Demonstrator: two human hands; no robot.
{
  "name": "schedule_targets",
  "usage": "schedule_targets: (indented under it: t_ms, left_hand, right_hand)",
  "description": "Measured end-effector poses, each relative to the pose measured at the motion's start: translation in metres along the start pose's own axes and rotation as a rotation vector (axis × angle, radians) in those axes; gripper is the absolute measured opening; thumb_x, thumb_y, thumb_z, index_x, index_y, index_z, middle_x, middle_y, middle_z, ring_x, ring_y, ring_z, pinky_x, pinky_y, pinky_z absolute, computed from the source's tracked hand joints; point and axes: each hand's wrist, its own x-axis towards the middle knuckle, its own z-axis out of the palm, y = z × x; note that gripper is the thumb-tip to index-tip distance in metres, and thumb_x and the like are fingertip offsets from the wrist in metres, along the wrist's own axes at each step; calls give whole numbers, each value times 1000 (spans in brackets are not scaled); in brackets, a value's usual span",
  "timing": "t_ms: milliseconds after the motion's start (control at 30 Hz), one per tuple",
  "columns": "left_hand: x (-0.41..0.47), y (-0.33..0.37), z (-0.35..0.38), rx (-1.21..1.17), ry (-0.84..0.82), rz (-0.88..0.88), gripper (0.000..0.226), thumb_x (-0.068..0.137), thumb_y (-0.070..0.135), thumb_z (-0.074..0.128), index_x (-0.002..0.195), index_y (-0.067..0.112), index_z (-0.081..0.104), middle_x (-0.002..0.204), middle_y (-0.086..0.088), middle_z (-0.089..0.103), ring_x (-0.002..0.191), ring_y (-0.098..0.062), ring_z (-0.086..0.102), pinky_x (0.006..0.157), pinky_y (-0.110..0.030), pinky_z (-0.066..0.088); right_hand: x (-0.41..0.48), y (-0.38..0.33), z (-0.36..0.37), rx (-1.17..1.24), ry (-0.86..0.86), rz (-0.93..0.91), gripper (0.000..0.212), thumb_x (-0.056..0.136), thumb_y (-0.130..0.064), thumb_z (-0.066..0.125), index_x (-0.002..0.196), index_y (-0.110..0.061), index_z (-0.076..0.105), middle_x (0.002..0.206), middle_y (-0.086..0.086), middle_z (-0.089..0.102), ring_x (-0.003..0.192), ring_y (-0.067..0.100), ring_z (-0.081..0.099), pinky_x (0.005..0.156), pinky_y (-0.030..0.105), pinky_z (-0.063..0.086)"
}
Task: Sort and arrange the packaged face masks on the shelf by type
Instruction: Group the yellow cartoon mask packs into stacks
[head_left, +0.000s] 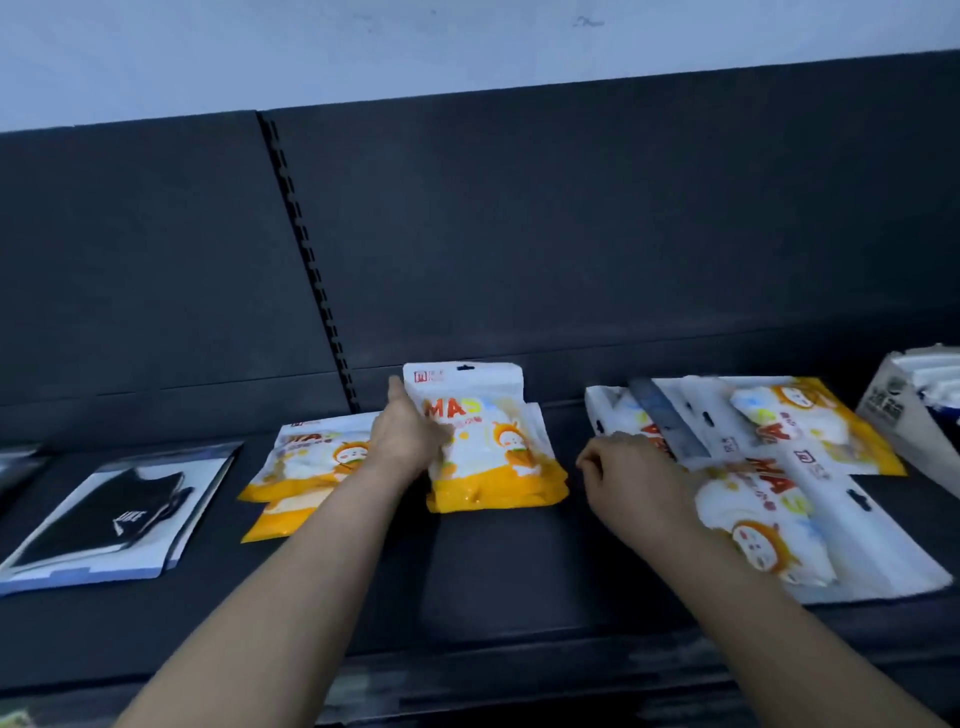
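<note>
1. My left hand (410, 441) grips the centre mask stack (488, 452), thumb up along its left edge and fingers laid on the front of the top pack.
2. That stack of white-and-orange packs sits mid-shelf, its orange bottoms facing me, hang-hole tops toward the back panel (571, 234).
3. My right hand (631, 480) is loosely curled at the left edge of the jumbled mask pile (769, 467); I cannot tell whether it holds anything.
4. The jumbled pile lies on the right of the shelf (493, 582), packs turned different ways and overlapping, a dark strip (667, 418) lying across them.
5. Left of the centre stack, 2 more orange packs (306, 473) lie overlapped.
6. Further left lies a black mask pack (114, 519), flat and apart from the orange ones.
7. At the far right edge stands a white box (919, 410), tilted.
</note>
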Motion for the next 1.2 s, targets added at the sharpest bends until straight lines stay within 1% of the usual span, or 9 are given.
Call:
schedule_targets:
  t_ms: [67, 133, 300, 500, 600, 767, 933, 1067, 1200]
  left_hand:
    - [-5, -1, 5, 380, 75, 120, 85, 85, 30, 68, 151, 26, 16, 141, -13, 40, 126, -36, 40, 104, -45, 39]
    - [-15, 5, 14, 451, 49, 292, 64, 88, 38, 61, 145, 34, 33, 145, -8, 35, 127, -35, 37, 105, -44, 38]
    - [-25, 6, 32, 597, -328, 410, 46, 83, 61, 54, 125, 43, 57, 134, 3, 53, 127, -24, 45, 102, -40, 43]
    - [-44, 40, 43, 488, -130, 536, 35, 93, 36, 53, 127, 26, 57, 132, 2, 53, 125, -22, 45, 100, -33, 39]
    - [-66, 69, 69, 394, -199, 579, 27, 92, 31, 53, 115, 20, 63, 118, -2, 65, 114, -24, 57, 93, -34, 46]
    - [-94, 99, 129, 564, -458, 417, 49, 91, 50, 51, 121, 12, 54, 128, -10, 58, 115, -28, 56, 81, -29, 44]
    - [-109, 121, 168, 551, -358, 476, 68, 90, 58, 48, 140, 14, 36, 141, -6, 42, 130, -28, 38, 101, -38, 39]
    - [-108, 133, 179, 553, -481, 370, 50, 77, 62, 63, 109, 25, 57, 110, 1, 64, 102, -21, 60, 83, -35, 52]
    - [-99, 135, 171, 79, -486, 173, 27, 73, 39, 79, 80, 16, 66, 84, -4, 72, 77, -19, 67, 78, -34, 57]
  right_hand:
    - [-5, -6, -2, -35, 81, 4, 18, 88, -25, 47, 91, -24, 65, 97, -3, 61, 96, 18, 55, 68, 32, 47]
    - [-8, -11, -2, -45, 99, -12, 19, 87, -25, 48, 100, -24, 62, 103, -2, 59, 102, 19, 53, 73, 33, 45]
    - [-9, -10, 1, -113, -47, -39, 31, 87, -19, 47, 115, -29, 59, 118, -4, 57, 113, 19, 48, 81, 32, 39]
    - [-15, 25, -22, -103, -71, 64, 42, 82, -9, 51, 114, -35, 61, 126, -8, 55, 122, 16, 44, 94, 35, 36]
    - [-24, 63, -40, -117, -71, 175, 43, 81, -10, 50, 114, -36, 60, 130, -7, 52, 128, 16, 38, 103, 41, 31]
    - [-41, 128, -63, -87, -287, 288, 53, 86, -22, 47, 136, -39, 40, 154, -4, 25, 145, 25, 12, 113, 55, 19]
    - [-51, 161, -63, 70, -327, 136, 49, 97, -30, 42, 145, -33, 30, 155, 2, 24, 140, 22, 28, 107, 40, 35]
    - [-54, 172, -61, 148, -309, 80, 51, 98, -27, 42, 147, -24, 28, 154, 0, 25, 138, 19, 32, 106, 32, 35]
    - [-43, 173, -63, 155, -117, -12, 51, 94, -11, 44, 144, -18, 33, 149, 4, 33, 135, 23, 36, 106, 34, 37]
